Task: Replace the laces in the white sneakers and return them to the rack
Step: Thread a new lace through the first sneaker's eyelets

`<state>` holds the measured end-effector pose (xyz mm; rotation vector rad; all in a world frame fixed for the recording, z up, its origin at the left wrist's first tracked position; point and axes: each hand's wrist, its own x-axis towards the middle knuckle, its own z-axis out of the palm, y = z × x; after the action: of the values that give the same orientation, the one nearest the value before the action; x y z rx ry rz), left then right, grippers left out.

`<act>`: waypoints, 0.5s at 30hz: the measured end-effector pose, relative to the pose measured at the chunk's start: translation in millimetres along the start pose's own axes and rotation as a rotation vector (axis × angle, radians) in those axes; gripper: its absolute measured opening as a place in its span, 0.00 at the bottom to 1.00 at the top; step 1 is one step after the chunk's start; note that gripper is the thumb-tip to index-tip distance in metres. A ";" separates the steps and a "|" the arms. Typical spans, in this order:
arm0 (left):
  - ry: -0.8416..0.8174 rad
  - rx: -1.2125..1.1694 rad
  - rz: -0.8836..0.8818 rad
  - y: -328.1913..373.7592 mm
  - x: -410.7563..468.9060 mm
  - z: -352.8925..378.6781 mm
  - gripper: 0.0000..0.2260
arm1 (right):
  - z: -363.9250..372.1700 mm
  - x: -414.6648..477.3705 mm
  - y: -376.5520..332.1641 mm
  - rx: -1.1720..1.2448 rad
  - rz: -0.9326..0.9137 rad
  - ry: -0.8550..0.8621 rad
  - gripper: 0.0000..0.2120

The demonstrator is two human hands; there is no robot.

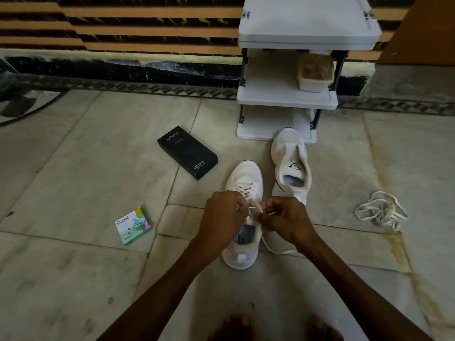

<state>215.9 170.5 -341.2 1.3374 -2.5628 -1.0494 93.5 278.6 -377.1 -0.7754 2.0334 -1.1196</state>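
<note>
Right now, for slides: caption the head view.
Left hand and right hand pinch a lace on near sneaker; far sneaker unlaced by rack.

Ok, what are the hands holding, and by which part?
The lace of the nearer sneaker, just above its top eyelets: the left hand pinches one strand near its tip, the right hand the other, whose tail trails on the floor.

A black phone box (187,152), an Odonil packet (133,225), a lidded container (315,74).

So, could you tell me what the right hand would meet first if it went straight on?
Probably the left hand, just across the lace that it and the right hand pinch; depth is unclear.
</note>
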 end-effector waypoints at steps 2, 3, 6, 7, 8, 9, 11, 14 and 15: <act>0.045 0.052 0.009 4.4 -0.9 0.7 0.10 | -0.4 -0.4 -0.2 0.013 0.017 -0.002 0.04; 0.066 0.070 0.021 5.6 -0.9 0.6 0.10 | -0.1 -0.9 -0.6 0.018 0.021 0.000 0.04; 0.068 0.132 0.046 9.2 -1.9 0.6 0.10 | 0.1 -3.6 -2.0 0.053 0.022 0.002 0.05; 0.056 0.134 0.051 9.1 -1.7 1.6 0.10 | 0.3 -3.6 -1.9 0.057 0.018 0.007 0.05; 0.043 0.125 0.042 9.1 -2.1 2.8 0.10 | 0.8 -3.4 -1.4 0.050 0.011 0.014 0.05; 0.034 0.118 0.040 8.1 -2.3 5.4 0.10 | 1.3 -3.8 -1.2 0.036 -0.003 0.023 0.05; 0.014 0.093 0.021 6.8 -3.5 11.7 0.11 | 4.2 -5.0 -0.2 -0.001 -0.052 0.043 0.07; -0.031 -0.010 -0.066 5.6 -6.9 19.2 0.15 | 6.7 -10.3 -2.9 -0.149 -0.167 0.057 0.11; -0.024 -0.043 -0.078 5.3 -7.1 22.0 0.15 | 5.8 -11.1 -4.4 -0.173 -0.201 0.054 0.09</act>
<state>208.9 189.8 -353.1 1.4331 -2.5084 -1.1339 105.4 282.3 -372.5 -1.0666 2.1558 -1.0936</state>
